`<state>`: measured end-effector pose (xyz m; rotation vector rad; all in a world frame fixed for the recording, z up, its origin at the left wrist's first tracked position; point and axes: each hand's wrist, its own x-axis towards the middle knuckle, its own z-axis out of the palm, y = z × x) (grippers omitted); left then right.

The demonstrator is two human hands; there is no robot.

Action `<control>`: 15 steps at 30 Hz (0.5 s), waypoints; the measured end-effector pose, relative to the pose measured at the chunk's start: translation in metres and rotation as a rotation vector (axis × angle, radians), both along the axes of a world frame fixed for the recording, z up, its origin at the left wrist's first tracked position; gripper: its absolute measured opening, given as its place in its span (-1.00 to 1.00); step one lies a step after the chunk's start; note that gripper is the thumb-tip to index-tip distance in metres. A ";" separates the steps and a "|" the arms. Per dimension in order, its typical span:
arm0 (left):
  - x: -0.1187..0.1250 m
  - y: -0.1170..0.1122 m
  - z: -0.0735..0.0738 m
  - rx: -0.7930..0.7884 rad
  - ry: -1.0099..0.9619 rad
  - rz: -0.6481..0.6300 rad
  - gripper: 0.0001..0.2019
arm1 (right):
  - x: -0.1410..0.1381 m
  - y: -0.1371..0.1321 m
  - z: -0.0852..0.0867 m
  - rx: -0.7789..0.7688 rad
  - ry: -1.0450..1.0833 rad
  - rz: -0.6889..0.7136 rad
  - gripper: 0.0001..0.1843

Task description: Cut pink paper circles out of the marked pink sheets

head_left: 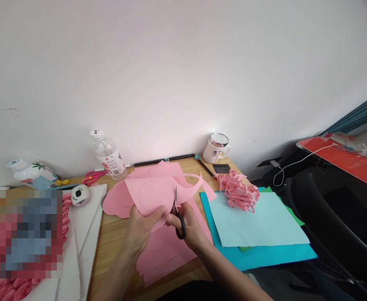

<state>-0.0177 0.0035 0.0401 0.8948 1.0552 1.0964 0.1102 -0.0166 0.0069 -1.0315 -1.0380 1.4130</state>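
My left hand [144, 223] pinches the lower edge of a pink paper sheet [154, 196] that has a round outline drawn on it. Black-handled scissors [180, 225] are in my right hand [191, 225], their blades pointing up at the sheet's right side. A partly cut strip [193, 190] of the same paper curls off to the right. Under my hands lies a stack of pink paper [171, 259], the top one also showing a drawn curve. Rounded pink cutouts [116, 200] rest to the left of the held sheet.
Crumpled pink scraps [240, 192] sit on pale blue sheets [261, 225] at right. Along the wall stand a clear bottle [110, 156], a white mug [216, 148] and a white bottle [33, 173]. Pink scissors [92, 177] lie behind a small white device [80, 195]. A black chair [324, 234] is at right.
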 end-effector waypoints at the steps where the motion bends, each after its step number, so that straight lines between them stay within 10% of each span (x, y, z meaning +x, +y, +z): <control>1: 0.000 0.000 0.000 0.010 0.001 -0.013 -0.76 | 0.000 0.000 0.001 0.005 0.003 0.000 -0.42; 15: -0.002 0.001 0.013 0.115 0.035 -0.141 -0.86 | 0.002 -0.002 0.002 -0.079 0.013 -0.005 -0.54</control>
